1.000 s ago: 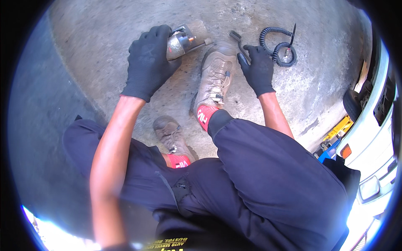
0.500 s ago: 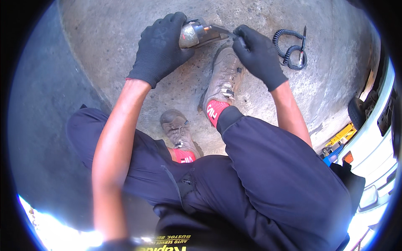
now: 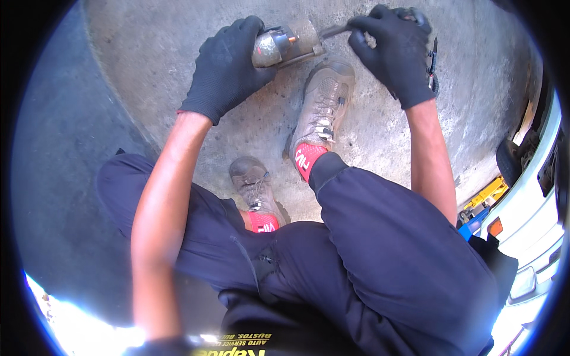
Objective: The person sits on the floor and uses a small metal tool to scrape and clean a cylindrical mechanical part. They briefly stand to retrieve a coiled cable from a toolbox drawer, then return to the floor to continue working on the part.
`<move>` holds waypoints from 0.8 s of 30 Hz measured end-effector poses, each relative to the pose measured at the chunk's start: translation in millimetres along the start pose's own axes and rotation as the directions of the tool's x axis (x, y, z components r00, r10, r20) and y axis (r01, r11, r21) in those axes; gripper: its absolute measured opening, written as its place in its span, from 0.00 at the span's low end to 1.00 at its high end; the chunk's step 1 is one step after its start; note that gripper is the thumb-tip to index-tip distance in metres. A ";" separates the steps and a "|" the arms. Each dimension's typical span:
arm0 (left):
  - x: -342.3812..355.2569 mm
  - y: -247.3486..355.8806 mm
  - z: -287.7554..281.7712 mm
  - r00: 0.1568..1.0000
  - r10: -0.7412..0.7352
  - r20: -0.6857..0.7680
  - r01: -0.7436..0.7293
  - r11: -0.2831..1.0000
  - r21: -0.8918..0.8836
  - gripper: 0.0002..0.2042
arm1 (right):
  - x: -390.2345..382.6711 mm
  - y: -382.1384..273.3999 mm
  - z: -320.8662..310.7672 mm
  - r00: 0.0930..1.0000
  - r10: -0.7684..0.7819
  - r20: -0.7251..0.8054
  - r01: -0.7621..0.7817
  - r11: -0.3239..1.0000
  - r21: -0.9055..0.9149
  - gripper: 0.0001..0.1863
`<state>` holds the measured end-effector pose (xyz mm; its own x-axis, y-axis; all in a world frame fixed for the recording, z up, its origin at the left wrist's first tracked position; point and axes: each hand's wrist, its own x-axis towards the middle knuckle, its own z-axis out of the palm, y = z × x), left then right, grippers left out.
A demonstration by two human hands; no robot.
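My left hand (image 3: 225,65), in a black glove, is wrapped around one end of a metal starter motor (image 3: 306,38). A copper-coloured terminal shows on its near side. To the right, my gloved right hand (image 3: 395,53) has thumb and forefinger curled around a dark, slim strip-like tool (image 3: 335,31). Its tip points at the starter motor's right end; blur hides whether they touch. Beyond the knuckles a dark rounded part shows, too unclear to name. Behind the right hand, a test light with a coiled black cord (image 3: 433,74) lies on the floor, mostly hidden.
Below the starter motor are my shoes (image 3: 323,98) on the stained concrete floor (image 3: 154,35). A light-coloured vehicle (image 3: 522,219) stands along the right edge, with a yellow and blue metal tool (image 3: 484,196) beside it on the floor.
My right hand has moved right and slightly up, drawing the slim tool away across the starter motor's right end. It now covers most of the coiled cord. My left hand has barely moved.
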<state>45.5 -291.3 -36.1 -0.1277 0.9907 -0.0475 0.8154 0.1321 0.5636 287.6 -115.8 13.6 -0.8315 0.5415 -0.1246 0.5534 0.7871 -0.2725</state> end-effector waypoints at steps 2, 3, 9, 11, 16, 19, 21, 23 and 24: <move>1.7 -0.2 0.3 1.000 -0.017 0.002 0.017 1.000 0.000 0.26 | 1.3 -3.6 0.3 0.994 0.009 0.108 -0.021 0.994 0.107 0.15; 0.8 0.4 0.2 1.000 -0.025 0.007 0.025 1.000 -0.002 0.26 | 3.9 -4.5 3.7 0.993 -0.011 0.118 -0.004 0.992 0.123 0.15; 3.8 3.5 -4.2 1.000 0.007 0.004 -0.007 0.999 -0.045 0.26 | 9.4 7.8 23.1 0.987 0.150 -0.048 -0.137 0.968 0.212 0.15; 2.7 1.2 -4.0 0.999 -0.032 0.027 0.033 0.999 -0.041 0.26 | 18.8 -14.9 12.6 0.999 -0.049 0.012 0.045 0.972 0.231 0.13; 1.7 -1.0 -3.1 1.000 -0.011 0.010 0.011 0.999 -0.048 0.26 | 14.0 14.9 30.2 0.965 0.040 -0.260 -0.031 0.999 0.039 0.13; 1.7 0.5 -2.1 1.000 -0.011 0.013 0.011 0.999 -0.033 0.26 | 17.7 -12.9 18.2 0.994 -0.036 -0.106 0.036 0.999 -0.006 0.14; 2.7 1.7 -1.7 1.000 -0.015 0.020 0.015 0.999 -0.031 0.26 | 14.8 -20.9 16.5 0.999 -0.021 -0.049 0.025 0.997 0.078 0.14; 3.9 1.9 -2.2 1.000 -0.014 0.026 0.015 0.999 -0.032 0.25 | 6.1 -8.9 31.1 0.976 0.113 -0.184 -0.078 0.978 0.192 0.14; 3.6 1.3 -3.2 0.999 -0.024 0.026 0.024 0.999 -0.026 0.25 | 11.0 -2.1 26.6 0.958 0.282 -0.046 -0.282 0.959 0.002 0.13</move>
<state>44.3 -287.6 -32.9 -0.1323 0.9878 -0.0819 0.7973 0.1552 0.5832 275.9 -119.4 -12.6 -0.6388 0.7543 -0.1517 0.7651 0.6021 -0.2281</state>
